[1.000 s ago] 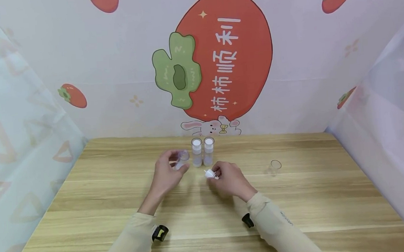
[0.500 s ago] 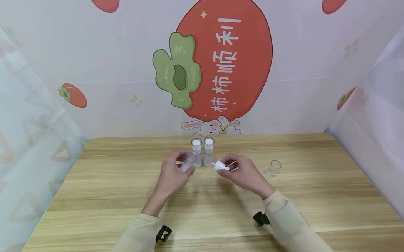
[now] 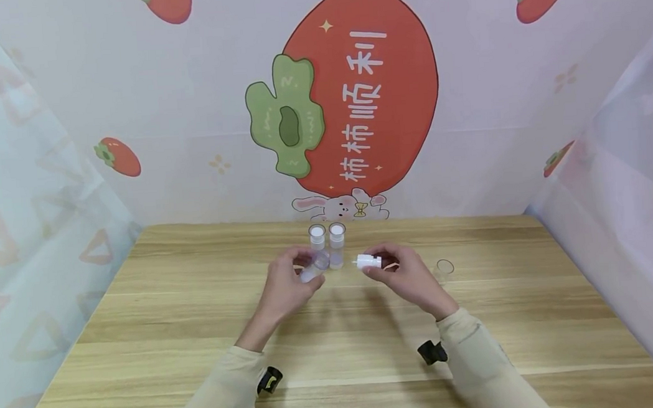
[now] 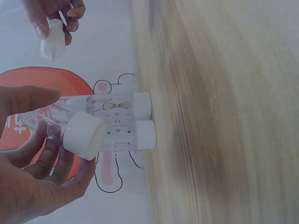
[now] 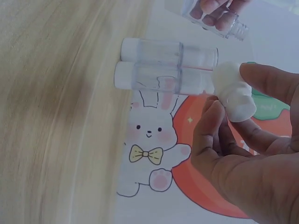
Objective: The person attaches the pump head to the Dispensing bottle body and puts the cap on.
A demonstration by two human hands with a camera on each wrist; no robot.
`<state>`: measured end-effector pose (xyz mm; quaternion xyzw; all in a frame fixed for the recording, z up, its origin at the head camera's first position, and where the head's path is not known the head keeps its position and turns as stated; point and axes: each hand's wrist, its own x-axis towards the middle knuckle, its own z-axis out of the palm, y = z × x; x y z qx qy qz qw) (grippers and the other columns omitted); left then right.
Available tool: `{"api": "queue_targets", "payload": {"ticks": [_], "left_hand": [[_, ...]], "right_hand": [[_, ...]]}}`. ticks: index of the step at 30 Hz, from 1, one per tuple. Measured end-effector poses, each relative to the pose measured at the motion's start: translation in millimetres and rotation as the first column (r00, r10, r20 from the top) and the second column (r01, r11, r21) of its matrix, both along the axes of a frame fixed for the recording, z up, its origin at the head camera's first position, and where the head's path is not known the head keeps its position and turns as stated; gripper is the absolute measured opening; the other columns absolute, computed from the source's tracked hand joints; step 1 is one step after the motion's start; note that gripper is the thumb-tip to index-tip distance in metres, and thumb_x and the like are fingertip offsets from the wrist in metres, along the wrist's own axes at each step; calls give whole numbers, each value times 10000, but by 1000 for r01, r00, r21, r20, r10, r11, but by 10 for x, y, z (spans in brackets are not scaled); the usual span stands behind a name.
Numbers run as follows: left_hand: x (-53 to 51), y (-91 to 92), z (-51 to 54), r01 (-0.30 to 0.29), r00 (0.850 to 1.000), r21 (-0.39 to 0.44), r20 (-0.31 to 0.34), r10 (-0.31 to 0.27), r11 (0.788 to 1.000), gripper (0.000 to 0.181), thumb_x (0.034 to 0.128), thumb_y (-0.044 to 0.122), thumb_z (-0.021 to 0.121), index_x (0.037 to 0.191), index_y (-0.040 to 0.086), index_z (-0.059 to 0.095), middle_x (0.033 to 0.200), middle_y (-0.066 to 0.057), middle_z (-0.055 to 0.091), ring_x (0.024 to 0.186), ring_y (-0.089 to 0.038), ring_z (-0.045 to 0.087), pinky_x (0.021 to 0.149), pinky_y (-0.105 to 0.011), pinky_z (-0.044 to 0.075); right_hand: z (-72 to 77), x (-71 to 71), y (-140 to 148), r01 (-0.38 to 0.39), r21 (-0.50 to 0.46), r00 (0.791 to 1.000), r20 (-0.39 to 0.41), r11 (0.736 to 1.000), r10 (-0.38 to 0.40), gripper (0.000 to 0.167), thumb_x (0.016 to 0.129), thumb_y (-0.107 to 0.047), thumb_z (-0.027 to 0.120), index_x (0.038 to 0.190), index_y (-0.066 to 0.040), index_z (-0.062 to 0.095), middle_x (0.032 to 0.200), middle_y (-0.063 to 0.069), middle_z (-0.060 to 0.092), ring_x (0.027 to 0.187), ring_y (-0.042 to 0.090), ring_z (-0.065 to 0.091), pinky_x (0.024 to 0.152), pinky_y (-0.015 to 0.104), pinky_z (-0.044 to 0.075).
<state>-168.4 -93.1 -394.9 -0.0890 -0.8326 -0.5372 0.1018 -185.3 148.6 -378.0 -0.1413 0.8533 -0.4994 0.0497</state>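
Between the thumb and fingers of my left hand is a clear bottle with a white base, tilted and off the table. Its threaded neck shows bare in the right wrist view. My right hand pinches a white pump head by its sides, its thin tip pointing left toward the bottle. The two parts are apart. Just behind the left hand, a pair of similar capped bottles, the left one and the right one, stand upright side by side.
A clear cap stands on the wooden table, right of the right hand. White printed sheeting walls in the table at the back and both sides.
My right hand has moved right and slightly back, turning the white pump head until it lies nearly level. My left hand has come right with the bottle, now partly in front of the standing pair.
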Motion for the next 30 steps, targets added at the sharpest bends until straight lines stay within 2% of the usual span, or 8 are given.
{"api": "queue_targets", "payload": {"ticks": [8, 13, 20, 24, 30], "left_hand": [[-3, 33, -21, 34, 999, -53, 7, -34, 998, 403, 772, -51, 818, 1145, -39, 663, 1065, -135, 678, 999, -296, 640, 865, -448, 558], [3, 43, -32, 61, 998, -86, 29, -58, 994, 411, 802, -30, 810, 1180, -30, 647, 1104, -134, 667, 1035, -308, 634, 884, -455, 552], [6, 62, -34, 117, 993, -71, 22, -115, 991, 393, 793, -60, 793, 1160, -29, 658, 1077, -145, 662, 1010, -369, 640, 911, -497, 538], [12, 76, -32, 131, 991, -79, 12, -130, 988, 386, 791, -66, 794, 1151, -31, 657, 1064, -143, 655, 1000, -389, 634, 906, -512, 533], [11, 105, -24, 148, 989, -140, 3, -149, 979, 392, 786, -68, 800, 1149, -33, 656, 1060, -124, 652, 984, -350, 629, 886, -470, 539]], "right_hand": [[27, -21, 79, -7, -41, 1000, 20, 999, 8, 324, 909, -99, 758, 1211, -22, 670, 1142, 121, 653, 983, 268, 647, 794, 326, 567], [59, -31, 111, -15, -49, 999, 31, 999, 16, 315, 908, -79, 755, 1204, -23, 664, 1139, 131, 644, 964, 263, 648, 799, 332, 566], [78, -55, 143, -61, -88, 998, 21, 994, 63, 336, 919, -48, 738, 1231, 11, 627, 1139, 150, 631, 938, 256, 638, 793, 271, 565], [91, -61, 160, -76, -83, 997, 13, 994, 77, 319, 922, -30, 731, 1223, 8, 632, 1128, 154, 627, 938, 262, 626, 809, 255, 566], [129, -66, 168, -86, -57, 996, -9, 995, 86, 296, 915, 23, 716, 1203, 0, 653, 1135, 158, 629, 946, 271, 625, 826, 259, 570]]}}
